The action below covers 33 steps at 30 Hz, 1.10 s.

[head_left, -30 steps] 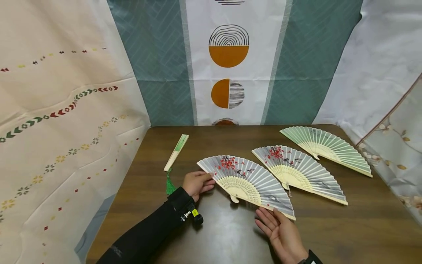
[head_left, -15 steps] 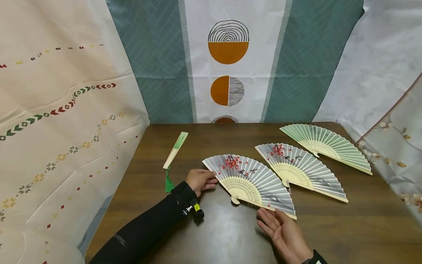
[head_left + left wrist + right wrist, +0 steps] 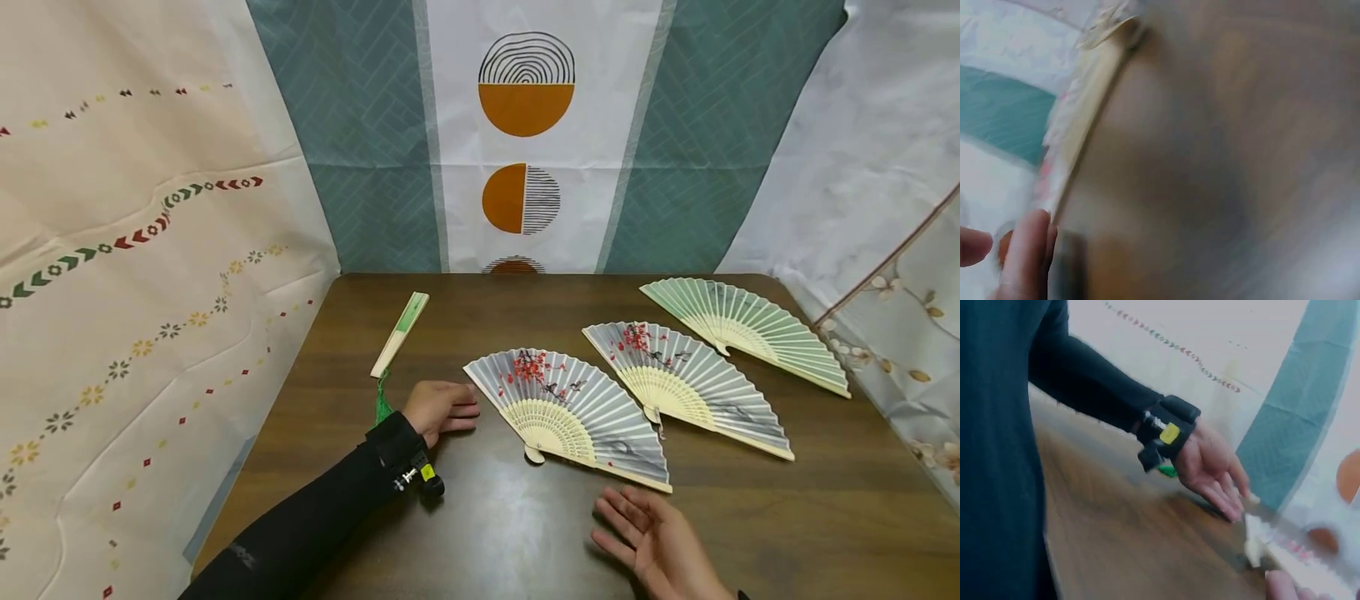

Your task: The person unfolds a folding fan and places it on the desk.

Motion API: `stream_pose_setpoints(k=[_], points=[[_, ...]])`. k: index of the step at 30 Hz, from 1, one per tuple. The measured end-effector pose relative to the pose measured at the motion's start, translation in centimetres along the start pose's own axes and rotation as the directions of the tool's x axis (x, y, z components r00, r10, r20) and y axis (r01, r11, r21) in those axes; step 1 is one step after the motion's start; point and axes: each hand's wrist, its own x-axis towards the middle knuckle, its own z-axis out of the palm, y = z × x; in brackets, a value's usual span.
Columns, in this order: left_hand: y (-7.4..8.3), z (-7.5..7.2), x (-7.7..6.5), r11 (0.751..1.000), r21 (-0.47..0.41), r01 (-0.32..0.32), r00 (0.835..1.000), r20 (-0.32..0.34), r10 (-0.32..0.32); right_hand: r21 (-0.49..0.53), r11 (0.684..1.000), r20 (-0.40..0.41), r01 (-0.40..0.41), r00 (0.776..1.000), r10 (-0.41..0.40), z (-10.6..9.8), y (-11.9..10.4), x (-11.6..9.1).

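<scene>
A spread folding fan (image 3: 566,417), white-grey with red blossoms, lies in the middle of the table. Just off its left end is my left hand (image 3: 442,410), fingers relaxed and holding nothing. Below the fan's right end my right hand (image 3: 656,533) is held palm up with loose, parted fingers. In the left wrist view the fan's edge stick (image 3: 1094,119) runs up from near the fingertips, blurred. The right wrist view catches the left hand (image 3: 1210,465) beside the fan's left end.
A matching blossom fan (image 3: 682,383) lies spread to the right, with a green spread fan (image 3: 750,329) behind it. A folded green fan (image 3: 400,333) with a green tassel (image 3: 382,404) lies at the left. Curtains hang around the wooden table (image 3: 510,542).
My left hand has let go of the middle fan's left end and drawn back left. My right hand has slipped off its right end, down and slightly right. The fan stays spread.
</scene>
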Motion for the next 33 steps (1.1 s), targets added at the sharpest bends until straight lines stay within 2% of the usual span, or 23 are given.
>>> stream_pose_setpoints(k=[3, 5, 8, 10, 11, 12, 13, 14, 15, 17, 19, 20, 21, 22, 24, 26, 30, 32, 33], points=[[2.6, -1.4, 1.1, 0.995, -0.004, -0.098, 0.995, -0.036, 0.098, -0.029, 0.992, -0.014, 0.121, 0.993, -0.121, 1.9, -2.6, 0.4], [5.1, -2.1, 1.5, 0.984, 0.003, -0.177, 0.982, -0.067, 0.177, -0.049, 0.971, 0.009, 0.234, 0.972, -0.233, 3.8, -4.9, 1.0], [7.7, -3.1, 3.3, 0.949, 0.109, -0.294, 0.942, -0.133, 0.307, -0.127, 0.917, 0.051, 0.378, 0.926, -0.374, 7.6, -8.2, 2.7], [8.4, -4.2, 5.5, 0.914, 0.258, -0.313, 0.921, -0.152, 0.358, -0.223, 0.87, 0.094, 0.439, 0.898, -0.429, 10.4, -9.6, 4.7], [7.8, -5.2, 7.6, 0.87, 0.376, -0.32, 0.903, -0.157, 0.4, -0.277, 0.842, 0.127, 0.463, 0.886, -0.446, 11.7, -10.1, 5.9], [7.1, -6.4, 9.9, 0.817, 0.488, -0.306, 0.892, -0.152, 0.425, -0.346, 0.808, 0.157, 0.477, 0.878, -0.451, 13.0, -10.4, 7.3], [6.5, -7.5, 12.1, 0.752, 0.594, -0.288, 0.883, -0.139, 0.448, -0.415, 0.768, 0.19, 0.487, 0.872, -0.451, 14.1, -10.6, 8.8], [5.6, -8.8, 14.4, 0.671, 0.694, -0.26, 0.88, -0.115, 0.461, -0.48, 0.725, 0.225, 0.494, 0.868, -0.442, 15.1, -10.6, 10.2], [5.0, -9.6, 16.1, 0.598, 0.769, -0.227, 0.881, -0.1, 0.463, -0.546, 0.674, 0.259, 0.498, 0.865, -0.429, 16.0, -10.5, 11.6], [3.6, -10.6, 18.4, 0.482, 0.862, -0.157, 0.89, -0.088, 0.447, -0.677, 0.534, 0.328, 0.506, 0.858, -0.396, 17.7, -10.1, 14.0], [3.0, -10.5, 18.4, 0.428, 0.899, -0.089, 0.916, -0.095, 0.389, -0.767, 0.394, 0.389, 0.506, 0.855, -0.342, 19.0, -9.4, 15.9], [2.7, -10.2, 17.8, 0.412, 0.91, -0.053, 0.929, -0.107, 0.354, -0.79, 0.341, 0.417, 0.51, 0.854, -0.31, 19.5, -9.1, 16.6], [2.5, -9.9, 17.2, 0.406, 0.913, -0.02, 0.937, -0.125, 0.326, -0.807, 0.285, 0.445, 0.517, 0.85, -0.283, 20.1, -8.8, 17.3], [2.2, -9.8, 16.7, 0.392, 0.92, 0.006, 0.943, -0.136, 0.304, -0.816, 0.243, 0.467, 0.524, 0.846, -0.257, 20.6, -8.4, 17.8], [1.7, -9.6, 15.7, 0.363, 0.931, 0.032, 0.946, -0.146, 0.29, -0.817, 0.216, 0.496, 0.535, 0.843, -0.208, 21.4, -7.9, 18.5], [1.4, -9.6, 14.9, 0.351, 0.935, 0.044, 0.941, -0.157, 0.3, -0.808, 0.206, 0.524, 0.552, 0.833, -0.18, 22.2, -7.4, 19.1], [1.6, -9.9, 13.7, 0.34, 0.939, 0.055, 0.911, -0.187, 0.369, -0.769, 0.161, 0.596, 0.618, 0.785, -0.17, 22.6, -6.3, 20.9], [2.1, -10.2, 13.3, 0.351, 0.935, 0.054, 0.896, -0.2, 0.396, -0.748, 0.123, 0.629, 0.652, 0.756, -0.182, 22.3, -5.5, 22.5], [2.4, -10.4, 13.2, 0.352, 0.934, 0.052, 0.89, -0.203, 0.409, -0.741, 0.128, 0.634, 0.659, 0.749, -0.19, 22.4, -5.5, 22.7]])
